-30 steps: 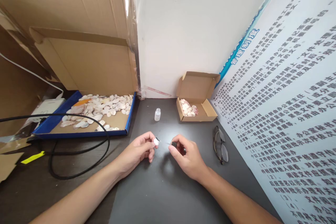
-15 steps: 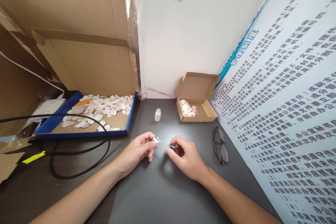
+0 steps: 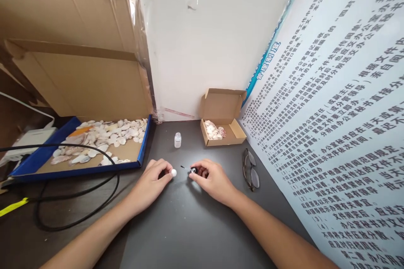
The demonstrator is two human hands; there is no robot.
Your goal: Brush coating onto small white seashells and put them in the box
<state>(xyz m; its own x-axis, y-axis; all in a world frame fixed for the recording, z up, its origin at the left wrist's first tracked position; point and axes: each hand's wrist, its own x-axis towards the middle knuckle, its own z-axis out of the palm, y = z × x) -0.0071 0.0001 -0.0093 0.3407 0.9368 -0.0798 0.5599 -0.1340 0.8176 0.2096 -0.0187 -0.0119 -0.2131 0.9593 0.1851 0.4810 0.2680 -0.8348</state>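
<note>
I have both hands low over the dark table [image 3: 189, 227], close together near its middle. My left hand [image 3: 151, 183] pinches a small white shell [image 3: 173, 172] between thumb and fingertips, the shell sticking out toward the right. My right hand [image 3: 212, 179] grips a small black cap [image 3: 193, 170] with a thin brush stem [image 3: 184, 167] that points left toward the shell; the stem's tip sits just beside the shell, not touching it as far as I can tell. Straight beyond the gap between my hands stands a small clear bottle [image 3: 177, 140], apart from both. Farther back and to the right is an open cardboard box [image 3: 223, 119] with a few shells in it, against the white wall. A pair of glasses [image 3: 251, 170] lies near my right hand, next to the printed board [image 3: 331, 126]. Off to the left, a blue-edged tray [image 3: 78, 164] holds many pale shells, and a black cable [image 3: 78, 214] loops in front of it.
</note>
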